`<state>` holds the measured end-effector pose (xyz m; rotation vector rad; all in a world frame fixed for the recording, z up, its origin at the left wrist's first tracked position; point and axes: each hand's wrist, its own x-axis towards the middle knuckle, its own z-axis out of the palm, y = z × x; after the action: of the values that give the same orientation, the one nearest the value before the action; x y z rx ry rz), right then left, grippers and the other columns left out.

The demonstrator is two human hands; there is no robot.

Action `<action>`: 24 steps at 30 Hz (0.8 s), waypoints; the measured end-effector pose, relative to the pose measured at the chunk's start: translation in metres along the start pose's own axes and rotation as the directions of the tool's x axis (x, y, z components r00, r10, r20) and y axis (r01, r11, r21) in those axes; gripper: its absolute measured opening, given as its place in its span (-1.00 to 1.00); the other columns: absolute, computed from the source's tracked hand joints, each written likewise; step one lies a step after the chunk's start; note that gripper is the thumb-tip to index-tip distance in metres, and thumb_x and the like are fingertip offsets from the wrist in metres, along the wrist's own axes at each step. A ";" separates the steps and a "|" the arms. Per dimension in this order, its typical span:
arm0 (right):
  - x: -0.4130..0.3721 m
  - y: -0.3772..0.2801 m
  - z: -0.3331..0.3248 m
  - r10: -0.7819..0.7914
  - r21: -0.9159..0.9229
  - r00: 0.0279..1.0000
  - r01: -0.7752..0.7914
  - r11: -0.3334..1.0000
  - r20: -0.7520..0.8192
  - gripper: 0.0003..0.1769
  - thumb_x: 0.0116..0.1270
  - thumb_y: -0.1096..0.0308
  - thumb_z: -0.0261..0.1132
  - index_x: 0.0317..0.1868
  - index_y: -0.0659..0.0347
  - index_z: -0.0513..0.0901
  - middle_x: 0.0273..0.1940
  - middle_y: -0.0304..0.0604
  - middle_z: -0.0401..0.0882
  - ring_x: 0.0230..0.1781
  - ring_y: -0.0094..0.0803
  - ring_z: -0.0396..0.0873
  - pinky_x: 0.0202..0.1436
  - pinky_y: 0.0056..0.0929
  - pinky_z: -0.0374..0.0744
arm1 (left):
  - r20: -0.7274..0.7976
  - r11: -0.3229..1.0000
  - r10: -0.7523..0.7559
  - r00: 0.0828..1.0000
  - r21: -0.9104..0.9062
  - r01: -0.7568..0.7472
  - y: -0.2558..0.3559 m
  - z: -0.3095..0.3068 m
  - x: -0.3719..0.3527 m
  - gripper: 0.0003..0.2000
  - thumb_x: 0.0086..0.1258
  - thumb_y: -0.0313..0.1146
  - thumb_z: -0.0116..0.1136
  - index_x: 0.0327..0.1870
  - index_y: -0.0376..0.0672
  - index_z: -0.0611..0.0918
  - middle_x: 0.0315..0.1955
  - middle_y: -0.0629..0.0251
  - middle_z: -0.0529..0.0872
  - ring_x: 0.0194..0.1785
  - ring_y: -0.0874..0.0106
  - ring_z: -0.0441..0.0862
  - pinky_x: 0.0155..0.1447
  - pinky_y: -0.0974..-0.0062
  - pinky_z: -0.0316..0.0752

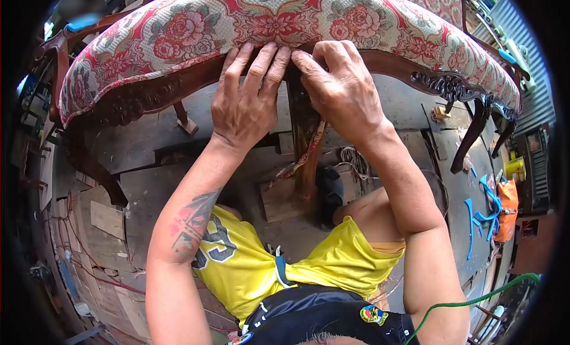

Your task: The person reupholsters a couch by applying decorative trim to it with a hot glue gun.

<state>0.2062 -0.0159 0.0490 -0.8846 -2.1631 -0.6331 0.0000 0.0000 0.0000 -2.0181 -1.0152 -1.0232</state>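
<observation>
A long seat with red and cream floral fabric [273,18] spans the top of the view, above a dark carved wooden frame [142,99]. My left hand [248,96] lies with its fingers extended and slightly apart, their tips on the fabric's lower front edge. Close beside it, my right hand [341,84] has its fingers bent, with the thumb and index finger at the same edge near the middle. Whatever is between those fingers is too small to make out. A trim strip [306,152] hangs below my right hand, in front of the middle leg.
Carved legs [472,134] stand at both sides. Wooden blocks [439,113] and a board [279,202] lie on the plank floor [142,196]. Blue strips [469,226], an orange bag [507,211] and a yellow can [515,169] are at the right. Cords run across the floor.
</observation>
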 end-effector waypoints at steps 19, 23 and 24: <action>0.000 0.000 0.001 0.028 0.016 1.000 -0.027 1.000 -0.011 -0.60 0.31 0.45 0.40 0.15 0.35 0.76 -0.06 -0.02 0.60 0.04 -0.06 0.62 0.23 -0.08 0.63 | -0.033 0.992 0.130 0.991 0.005 -0.130 -0.008 0.007 0.003 -0.49 0.53 -0.42 0.31 0.51 -0.16 0.67 0.43 0.27 0.67 0.54 0.21 0.56 0.64 0.18 0.56; -0.001 0.000 0.003 0.026 0.018 0.999 -0.025 1.000 -0.029 -0.60 0.31 0.45 0.40 0.15 0.34 0.76 -0.07 -0.02 0.60 0.04 -0.06 0.62 0.24 -0.07 0.63 | -0.050 0.991 0.132 0.990 0.037 -0.130 -0.009 0.007 0.003 -0.54 0.58 -0.37 0.24 0.49 -0.15 0.69 0.42 0.29 0.67 0.54 0.23 0.55 0.66 0.19 0.55; -0.001 0.000 0.003 0.026 0.023 0.999 -0.025 0.999 -0.031 -0.60 0.31 0.45 0.40 0.15 0.34 0.76 -0.07 -0.02 0.60 0.04 -0.06 0.62 0.24 -0.07 0.63 | -0.047 0.991 0.133 0.990 0.041 -0.131 -0.009 0.007 0.002 -0.54 0.58 -0.37 0.24 0.49 -0.15 0.69 0.42 0.29 0.67 0.54 0.23 0.55 0.66 0.19 0.55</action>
<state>0.2052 -0.0138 0.0462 -0.8836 -2.1238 -0.6049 -0.0043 0.0108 0.0006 -1.9910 -0.8570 -0.9721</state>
